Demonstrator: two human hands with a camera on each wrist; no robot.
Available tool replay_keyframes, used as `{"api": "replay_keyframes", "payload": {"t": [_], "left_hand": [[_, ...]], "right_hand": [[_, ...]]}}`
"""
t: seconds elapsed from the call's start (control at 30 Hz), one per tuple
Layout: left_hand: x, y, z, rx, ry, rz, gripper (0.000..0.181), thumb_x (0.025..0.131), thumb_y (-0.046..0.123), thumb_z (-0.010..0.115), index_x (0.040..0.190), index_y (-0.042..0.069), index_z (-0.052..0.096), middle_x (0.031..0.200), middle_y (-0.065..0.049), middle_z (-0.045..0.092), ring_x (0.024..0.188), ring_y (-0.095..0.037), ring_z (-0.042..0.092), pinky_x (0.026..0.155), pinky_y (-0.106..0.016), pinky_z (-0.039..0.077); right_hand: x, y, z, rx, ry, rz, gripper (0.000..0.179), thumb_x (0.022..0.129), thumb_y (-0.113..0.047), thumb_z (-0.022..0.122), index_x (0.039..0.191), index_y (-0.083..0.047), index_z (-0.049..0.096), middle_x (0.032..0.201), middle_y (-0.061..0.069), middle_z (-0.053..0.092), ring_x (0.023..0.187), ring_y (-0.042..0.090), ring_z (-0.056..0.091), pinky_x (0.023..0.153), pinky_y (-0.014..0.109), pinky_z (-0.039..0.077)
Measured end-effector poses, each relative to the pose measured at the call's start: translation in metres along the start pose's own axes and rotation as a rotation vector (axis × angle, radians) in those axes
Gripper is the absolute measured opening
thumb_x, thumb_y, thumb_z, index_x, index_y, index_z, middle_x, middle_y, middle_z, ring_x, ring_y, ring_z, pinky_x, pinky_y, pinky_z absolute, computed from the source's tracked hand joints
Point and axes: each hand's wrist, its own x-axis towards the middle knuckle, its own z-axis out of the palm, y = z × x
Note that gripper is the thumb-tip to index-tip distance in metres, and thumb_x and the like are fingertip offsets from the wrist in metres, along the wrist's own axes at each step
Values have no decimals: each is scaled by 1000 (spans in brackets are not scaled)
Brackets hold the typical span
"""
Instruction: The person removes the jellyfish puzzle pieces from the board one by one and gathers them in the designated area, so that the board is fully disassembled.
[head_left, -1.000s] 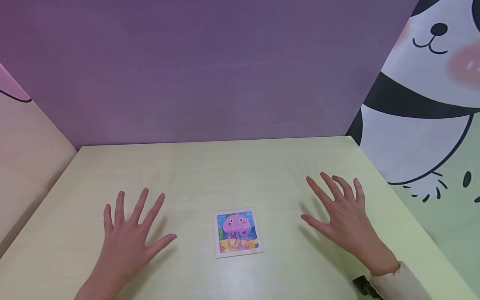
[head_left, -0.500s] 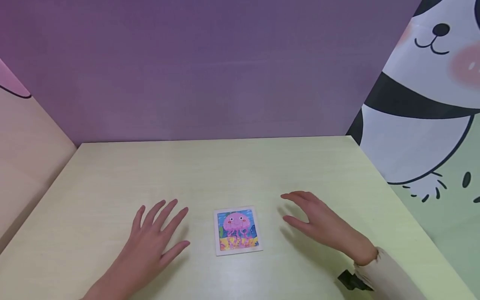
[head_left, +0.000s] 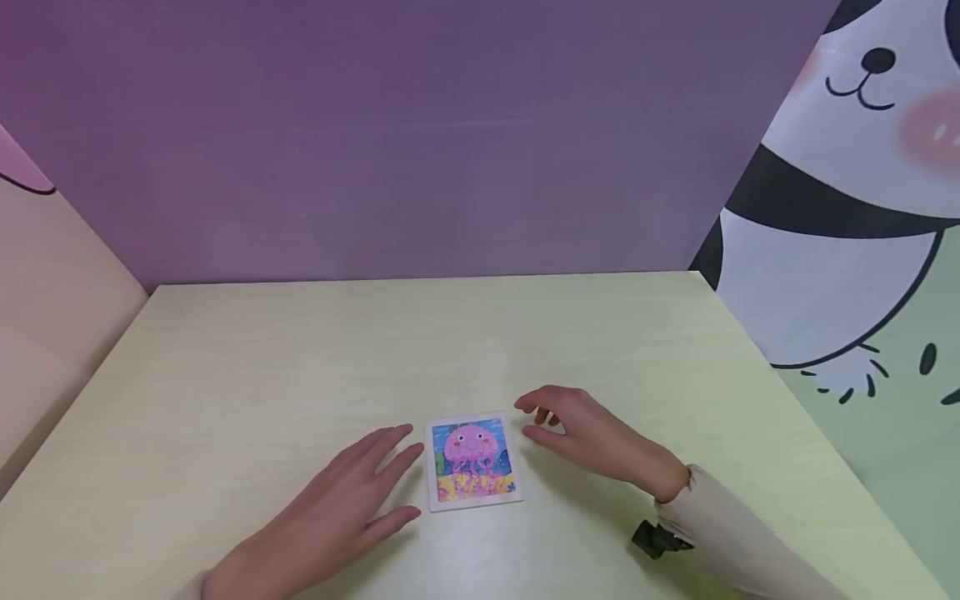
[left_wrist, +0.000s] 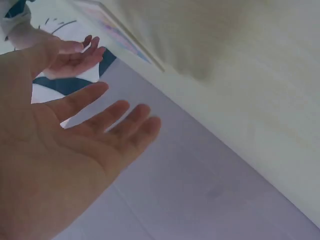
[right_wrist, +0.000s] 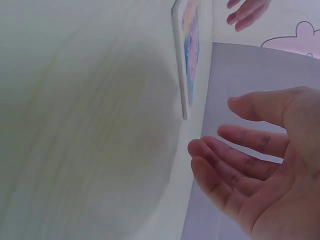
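Observation:
A square picture board [head_left: 474, 462] with a white border lies flat on the pale table, showing a pink jellyfish over a blue and yellow sea floor. My left hand [head_left: 348, 500] hovers close at its left edge, fingers spread and slightly bent, holding nothing. On the other side my right hand [head_left: 592, 433] is near the upper right corner, its fingers loosely bent and thumb apart. In the left wrist view the left palm [left_wrist: 75, 150] shows bare, beyond it the board's edge. The right wrist view shows the right hand [right_wrist: 250, 160] with nothing between thumb and fingers.
The pale wooden table [head_left: 337, 350] ends at a purple wall [head_left: 420, 150] at the back. A panda drawing [head_left: 847, 183] covers the wall on the right, and a beige panel [head_left: 60, 317] stands at left. A black strap piece [head_left: 658, 539] sits at the right sleeve [head_left: 735, 533].
Both hands have moved inward toward the picture board, the left going right and the right going left. Their fingers are less spread than before. The board has stayed in place.

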Motion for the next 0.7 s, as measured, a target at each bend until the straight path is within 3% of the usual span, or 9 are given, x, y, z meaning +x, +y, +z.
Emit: {"api": "replay_keyframes", "payload": {"t": [0.23, 0.47, 0.7], "left_hand": [[17, 3, 9, -28, -152, 19, 70, 95, 55, 59, 147, 9, 48, 157, -11, 38, 143, -28, 37, 109, -43, 41], [29, 5, 16, -22, -165, 53, 70, 91, 49, 68, 144, 5, 52, 153, -15, 42, 139, -31, 42, 105, -41, 45], [33, 6, 17, -80, -219, 28, 66, 96, 43, 64, 144, -1, 50, 154, -20, 40, 142, -35, 38, 104, -42, 45]], "right_hand": [[14, -2, 9, 30, -44, 23, 27, 95, -15, 66, 121, -4, 66, 111, 4, 68, 90, 10, 62, 77, 26, 53], [22, -2, 14, 17, -52, 11, 20, 94, -8, 66, 113, -2, 70, 103, 2, 70, 84, 9, 61, 73, 23, 53], [27, -7, 19, -41, -76, 6, 18, 93, -6, 68, 110, -4, 72, 98, -2, 66, 82, 9, 59, 71, 23, 52]]}}
